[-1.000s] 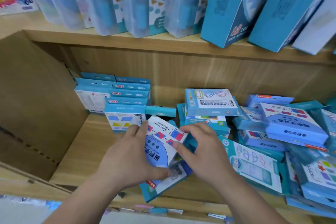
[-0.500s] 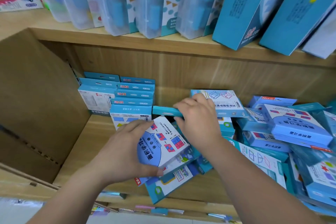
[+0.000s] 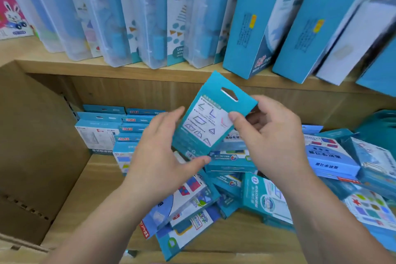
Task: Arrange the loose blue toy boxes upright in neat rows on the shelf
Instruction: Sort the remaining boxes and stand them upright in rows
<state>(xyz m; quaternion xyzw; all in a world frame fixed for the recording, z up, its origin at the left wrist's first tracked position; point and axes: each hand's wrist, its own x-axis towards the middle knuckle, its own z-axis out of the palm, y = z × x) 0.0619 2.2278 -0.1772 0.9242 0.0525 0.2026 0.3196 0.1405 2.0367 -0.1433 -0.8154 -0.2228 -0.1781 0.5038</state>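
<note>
Blue toy boxes [image 3: 100, 133] upright in rows, far left on the lower shelf [image 3: 85, 188]. Left hand [image 3: 158, 156] with fingers spread and straight, touching left side and bottom edge of held box [image 3: 205, 122]. Held box tilted in mid-air above the shelf, hang-hole uppermost. Right hand [image 3: 265, 135] pinching its right edge, thumb in front. Loose pile [image 3: 334, 156] heaped at right.

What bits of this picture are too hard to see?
Head view only:
- Tiny writing on the held box: blurred.
- Standing row of boxes: partly behind the left hand.
- Pile of loose boxes: cut off by the right edge, partly behind the right hand.
</note>
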